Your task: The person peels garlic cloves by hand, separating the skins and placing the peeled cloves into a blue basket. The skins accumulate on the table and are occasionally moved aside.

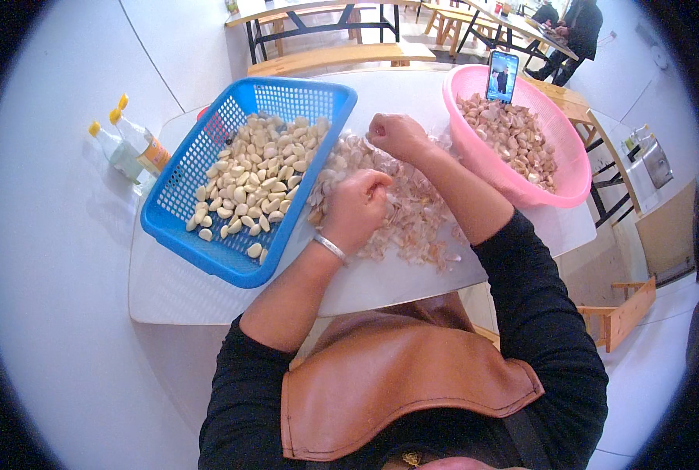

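Over a heap of papery garlic skins [414, 217], my left hand [358, 205] is curled, a silver bracelet [330, 248] on its wrist. Just beyond it, my right hand [401, 136] is held in a loose fist above the same heap. The bent fingers hide whatever either may hold. Left of the hands stands a blue plastic basket [208, 257] with many peeled garlic cloves [255, 176]. On the right a pink plastic basket [468, 155] holds unpeeled garlic cloves [514, 141]. Both baskets rest on a white table [384, 292].
A smartphone [502, 76] with a lit screen stands upright in the pink basket. Bottles with yellow caps [152, 150] stand by the left wall. A wooden bench [337, 57] lies past the table. Farther off, a person [581, 29] is at another table. A brown apron [408, 388] covers my front.
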